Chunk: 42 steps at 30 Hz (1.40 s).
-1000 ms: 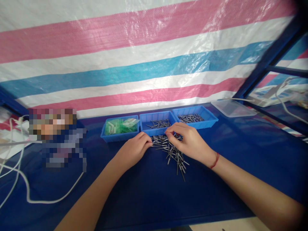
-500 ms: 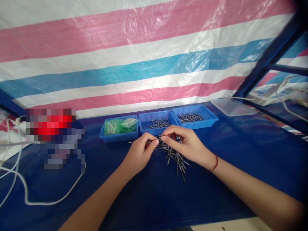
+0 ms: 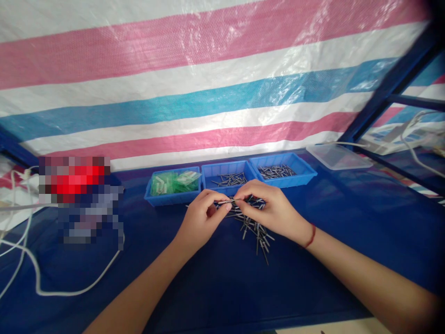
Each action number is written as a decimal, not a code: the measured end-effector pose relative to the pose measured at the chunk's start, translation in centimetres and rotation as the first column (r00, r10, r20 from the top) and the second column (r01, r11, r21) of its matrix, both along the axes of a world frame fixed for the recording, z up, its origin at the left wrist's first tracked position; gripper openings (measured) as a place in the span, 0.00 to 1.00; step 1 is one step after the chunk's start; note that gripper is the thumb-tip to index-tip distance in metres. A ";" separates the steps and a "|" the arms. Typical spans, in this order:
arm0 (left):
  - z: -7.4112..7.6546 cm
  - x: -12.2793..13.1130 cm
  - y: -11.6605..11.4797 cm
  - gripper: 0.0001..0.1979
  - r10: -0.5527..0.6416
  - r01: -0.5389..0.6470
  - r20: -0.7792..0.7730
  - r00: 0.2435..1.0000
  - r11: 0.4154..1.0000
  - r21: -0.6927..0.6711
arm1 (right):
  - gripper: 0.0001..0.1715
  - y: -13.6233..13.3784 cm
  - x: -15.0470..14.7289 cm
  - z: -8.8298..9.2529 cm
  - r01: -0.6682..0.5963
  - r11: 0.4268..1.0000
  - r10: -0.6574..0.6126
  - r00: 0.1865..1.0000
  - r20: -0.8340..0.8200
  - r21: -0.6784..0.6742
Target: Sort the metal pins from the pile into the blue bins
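Between my two hands a thin metal blind rivet lies nearly level. My left hand is closed, pinching its left part between thumb and forefinger. The thumb and forefinger of my right hand are pinched at its right end. Below and behind my fingers a loose pile of blind rivets is spread on the blue table, partly hidden by my right hand. Just beyond stands a blue bin with some rivets in it.
A fuller blue bin of rivets stands right, and a blue bin with green packets left. A clear plastic lid lies at the back right. White cables and a blurred-out red object are on the left.
The rivet between my fingertips now shows lengthwise, where before it was hardly visible. My hands have stayed in almost the same place.
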<state>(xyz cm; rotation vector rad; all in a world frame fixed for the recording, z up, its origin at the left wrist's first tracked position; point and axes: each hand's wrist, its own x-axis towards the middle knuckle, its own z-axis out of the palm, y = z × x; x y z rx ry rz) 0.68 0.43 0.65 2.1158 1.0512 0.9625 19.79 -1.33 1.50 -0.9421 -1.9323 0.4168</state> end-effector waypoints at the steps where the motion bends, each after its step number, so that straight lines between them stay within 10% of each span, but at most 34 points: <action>1: 0.0 0.0 0.0 0.07 0.010 -0.010 -0.002 1.000 1.000 0.012 | 0.04 0.1 0.1 0.0 -0.001 1.000 0.000 1.000 0.031 0.024; 8: 0.5 -0.6 0.2 0.12 -0.007 0.032 -0.263 0.965 0.995 0.091 | 0.08 1.8 3.1 0.2 0.282 0.954 -0.288 0.956 0.049 0.104; 12: 0.7 -1.3 0.6 0.10 -0.051 0.149 -0.519 0.853 0.978 0.149 | 0.12 3.5 6.3 -0.1 0.633 0.768 -0.640 0.765 0.068 0.100; 16: 0.4 -1.6 0.8 0.11 -0.048 0.183 -0.634 0.772 0.972 0.148 | 0.13 4.0 7.4 -0.3 0.726 0.652 -0.758 0.624 0.191 0.216; 22: -0.4 -1.2 0.8 0.12 0.000 0.177 -0.656 0.755 0.963 0.204 | 0.09 2.5 4.5 0.1 0.523 0.819 -0.570 0.791 0.222 0.238; 28: -0.3 -0.7 0.6 0.08 -0.015 0.069 -0.338 0.941 0.987 0.147 | 0.04 0.8 1.0 -0.1 0.147 0.983 -0.167 0.964 0.208 0.106; 42: -0.7 0.0 0.0 0.04 -0.007 0.011 -0.138 0.990 1.000 0.027 | 0.04 -0.5 -1.2 -1.0 0.095 0.983 -0.112 0.988 -0.105 -0.158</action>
